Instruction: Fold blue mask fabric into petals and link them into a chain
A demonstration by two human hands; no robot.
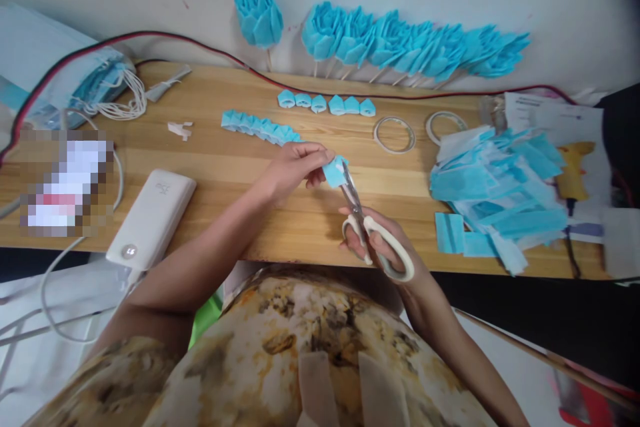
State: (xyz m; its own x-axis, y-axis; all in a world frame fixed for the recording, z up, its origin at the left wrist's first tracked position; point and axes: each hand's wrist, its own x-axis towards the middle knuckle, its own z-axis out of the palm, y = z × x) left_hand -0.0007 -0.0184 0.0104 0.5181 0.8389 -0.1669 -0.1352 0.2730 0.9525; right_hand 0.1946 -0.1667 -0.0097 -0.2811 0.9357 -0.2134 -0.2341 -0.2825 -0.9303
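Note:
My left hand pinches a small folded piece of blue fabric above the wooden table. My right hand grips white-handled scissors, fingers through the loops. The blades point up and left and touch the blue piece's right edge. Just beyond my left hand lies a row of folded blue pieces, and a second row sits further back.
Blue fabric flowers on sticks lean against the wall. A heap of cut blue and white pieces lies at right, two tape rolls beside it. A white power bank and cables lie at left, with packed masks behind.

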